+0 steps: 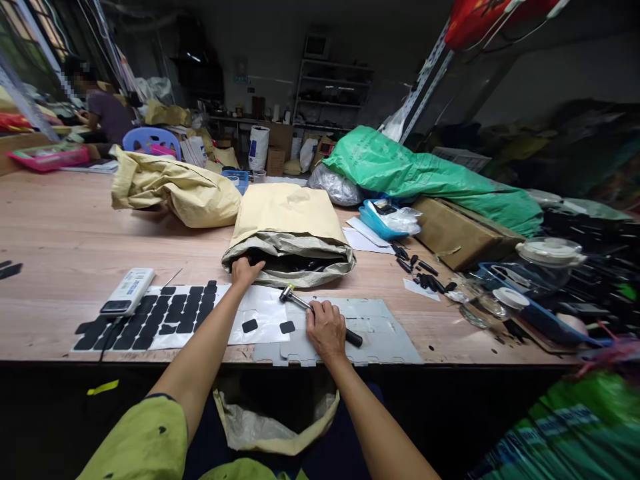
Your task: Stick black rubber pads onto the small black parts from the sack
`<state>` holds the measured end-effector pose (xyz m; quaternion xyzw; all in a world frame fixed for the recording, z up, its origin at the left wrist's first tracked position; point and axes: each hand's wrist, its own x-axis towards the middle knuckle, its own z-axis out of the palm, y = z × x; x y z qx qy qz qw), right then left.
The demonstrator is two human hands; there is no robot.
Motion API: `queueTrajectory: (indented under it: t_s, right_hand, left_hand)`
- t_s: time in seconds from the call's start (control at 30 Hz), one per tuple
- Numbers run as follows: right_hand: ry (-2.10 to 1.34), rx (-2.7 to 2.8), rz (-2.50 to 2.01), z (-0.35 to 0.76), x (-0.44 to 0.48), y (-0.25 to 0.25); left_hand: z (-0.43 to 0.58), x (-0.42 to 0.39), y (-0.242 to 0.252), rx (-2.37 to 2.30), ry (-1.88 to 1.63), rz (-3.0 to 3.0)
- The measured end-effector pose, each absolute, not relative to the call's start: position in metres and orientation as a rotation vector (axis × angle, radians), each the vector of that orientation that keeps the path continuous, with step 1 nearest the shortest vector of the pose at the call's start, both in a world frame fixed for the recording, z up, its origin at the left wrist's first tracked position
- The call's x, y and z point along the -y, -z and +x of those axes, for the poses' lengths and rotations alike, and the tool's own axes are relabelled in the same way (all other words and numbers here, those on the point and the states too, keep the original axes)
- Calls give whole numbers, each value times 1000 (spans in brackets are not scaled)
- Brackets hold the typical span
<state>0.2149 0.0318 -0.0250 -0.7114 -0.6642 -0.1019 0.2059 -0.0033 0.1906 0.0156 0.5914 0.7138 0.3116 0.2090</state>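
Observation:
A paper sack point(293, 207) with a woven lining lies on the table, its mouth facing me and dark pieces inside. My left hand point(244, 272) is closed on the left side of the sack's rim; some fingers are hidden. In front of the sack, my right hand point(326, 328) is wrapped round a small hammer point(299, 300) with a metal shaft, a yellow-tipped head and a black grip. Under the hammer is a grey board point(387, 333). Nearby on white sheeting lie two small black pads point(249, 326). Rows of similar black pads point(187, 310) cover the sheets to the left.
A white handheld device point(129, 291) sits by the pads. Another paper sack point(185, 190) lies behind. To the right are black handle-like pieces point(427, 269), a blue basket point(383, 223), a carton point(457, 233) and a green sack point(425, 173). An open bag point(273, 433) hangs at my lap. A person point(107, 110) sits far left.

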Motion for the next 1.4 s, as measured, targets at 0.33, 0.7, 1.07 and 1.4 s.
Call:
queueTrajectory:
  t_s: [0.33,0.7,1.07,1.4]
  right_hand:
    - [315,1861,-1961,214,-31,26]
    - [301,1840,-1990,215,-32,28]
    - [28,1790,-2036,218,-29,13]
    - [-488,1633,-1789,180,24,-7]
  left_hand:
    - [-17,-110,-18,-1624,-958,1914]
    - [-29,-64,-1,-1320,-658,2058]
    - [-30,-67,9,-1357,-737,2042]
    - [-29,-65,6,-1370,-727,2042]
